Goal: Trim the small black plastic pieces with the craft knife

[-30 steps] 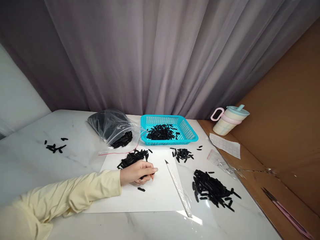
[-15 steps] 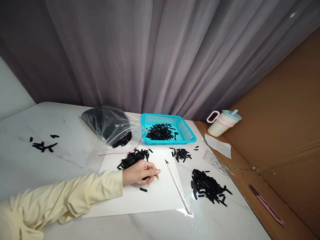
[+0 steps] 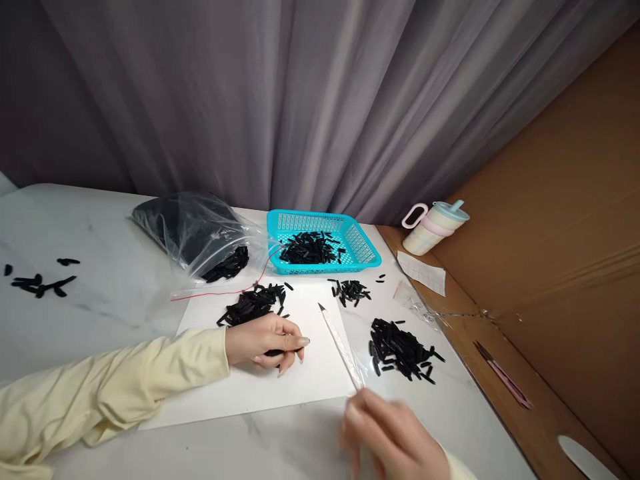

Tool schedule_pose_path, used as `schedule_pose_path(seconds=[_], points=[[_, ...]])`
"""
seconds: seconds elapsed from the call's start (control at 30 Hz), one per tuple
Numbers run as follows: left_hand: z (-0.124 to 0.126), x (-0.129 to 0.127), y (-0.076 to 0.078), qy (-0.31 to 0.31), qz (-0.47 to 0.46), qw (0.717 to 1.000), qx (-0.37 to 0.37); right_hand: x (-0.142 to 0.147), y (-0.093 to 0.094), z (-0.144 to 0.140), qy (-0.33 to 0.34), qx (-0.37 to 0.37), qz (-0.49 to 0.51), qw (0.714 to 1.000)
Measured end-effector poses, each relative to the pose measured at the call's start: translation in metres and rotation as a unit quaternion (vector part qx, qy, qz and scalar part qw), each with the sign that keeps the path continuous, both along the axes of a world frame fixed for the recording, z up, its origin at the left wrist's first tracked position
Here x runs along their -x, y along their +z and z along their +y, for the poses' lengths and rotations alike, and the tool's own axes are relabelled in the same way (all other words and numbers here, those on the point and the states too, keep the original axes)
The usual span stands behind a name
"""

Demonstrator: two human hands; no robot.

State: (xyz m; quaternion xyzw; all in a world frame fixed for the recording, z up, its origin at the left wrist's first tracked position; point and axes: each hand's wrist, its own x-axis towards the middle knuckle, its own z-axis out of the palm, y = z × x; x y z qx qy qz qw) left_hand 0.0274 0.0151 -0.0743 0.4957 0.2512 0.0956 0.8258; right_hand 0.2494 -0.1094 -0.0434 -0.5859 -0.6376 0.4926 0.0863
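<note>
My left hand (image 3: pixel 267 339) rests on a white sheet of paper (image 3: pixel 305 380), fingers curled over a few small black pieces. Just behind it lies a pile of black pieces (image 3: pixel 250 305). My right hand (image 3: pixel 393 437) comes in blurred at the bottom edge, fingers apart, holding nothing that I can see. It is close to the near end of a thin craft knife (image 3: pixel 340 345) that lies along the paper's right edge. A larger heap of black pieces (image 3: pixel 400 350) sits on the table to the right of the knife.
At the back stand a turquoise basket (image 3: pixel 367 259) with black pieces, a clear bag (image 3: pixel 190 230) of more, and a small cluster (image 3: pixel 350 291). Loose pieces (image 3: pixel 37 283) lie far left. A lidded cup (image 3: pixel 433 227), a paper slip (image 3: pixel 423 272) and a pink tool (image 3: pixel 503 375) lie by the cardboard wall.
My right hand has come into view at the bottom, near the knife. The camera has swung to the right and down. My left hand stays on the paper over the black pieces.
</note>
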Motion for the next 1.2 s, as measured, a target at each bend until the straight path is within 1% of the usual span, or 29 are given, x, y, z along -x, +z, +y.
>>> schedule_pose_path(seconds=[0.03, 0.07, 0.1, 0.17, 0.2, 0.27, 0.43, 0.57, 0.7, 0.77, 0.83, 0.93, 1.07, 1.13, 1.2], points=[[-0.001, 0.0, 0.0, -0.014, -0.004, 1.0, 0.0, 0.007, -0.004, 0.016, -0.018, -0.003, 0.066, 0.998], [-0.002, -0.001, -0.001, -0.024, -0.005, 1.0, -0.002, 0.014, -0.008, 0.031, -0.049, -0.007, 0.127, 0.991], [-0.002, -0.001, -0.001, -0.033, -0.005, 0.999, -0.005, 0.021, -0.013, 0.045, -0.067, 0.01, 0.179, 0.981], [-0.003, -0.001, -0.001, -0.043, -0.005, 0.999, -0.004, 0.035, -0.022, 0.064, -0.088, 0.077, 0.244, 0.963], [-0.003, -0.001, -0.001, -0.044, -0.005, 0.999, -0.003, 0.04, -0.026, 0.069, -0.092, 0.104, 0.266, 0.954], [-0.003, -0.001, 0.0, -0.043, -0.003, 0.999, -0.002, 0.047, -0.03, 0.071, -0.097, 0.136, 0.297, 0.94], [-0.006, -0.003, 0.004, -0.022, 0.021, 0.999, -0.02, 0.049, -0.029, 0.064, -0.087, 0.162, 0.352, 0.918], [-0.008, -0.003, 0.005, 0.0, 0.052, 0.998, -0.029, 0.047, -0.031, 0.065, -0.092, 0.163, 0.39, 0.902], [-0.007, -0.002, 0.004, 0.029, 0.049, 0.998, -0.034, 0.044, -0.035, 0.067, -0.113, 0.164, 0.411, 0.89], [-0.006, -0.002, 0.004, 0.028, 0.048, 0.998, -0.034, 0.042, -0.035, 0.067, -0.119, 0.167, 0.414, 0.887], [-0.007, -0.002, 0.005, 0.009, 0.057, 0.998, -0.031, 0.042, -0.035, 0.067, -0.125, 0.165, 0.41, 0.888], [-0.008, -0.002, 0.007, -0.011, 0.068, 0.997, -0.024, 0.043, -0.035, 0.067, -0.125, 0.142, 0.402, 0.896], [-0.009, -0.002, 0.006, 0.018, 0.066, 0.997, -0.031, 0.045, -0.039, 0.067, -0.131, 0.082, 0.412, 0.898], [-0.009, -0.003, 0.005, 0.044, 0.063, 0.996, -0.034, 0.044, -0.042, 0.067, -0.149, 0.015, 0.41, 0.9], [-0.01, -0.003, 0.004, 0.072, 0.066, 0.995, -0.036, 0.042, -0.045, 0.066, -0.152, -0.079, 0.38, 0.909]])
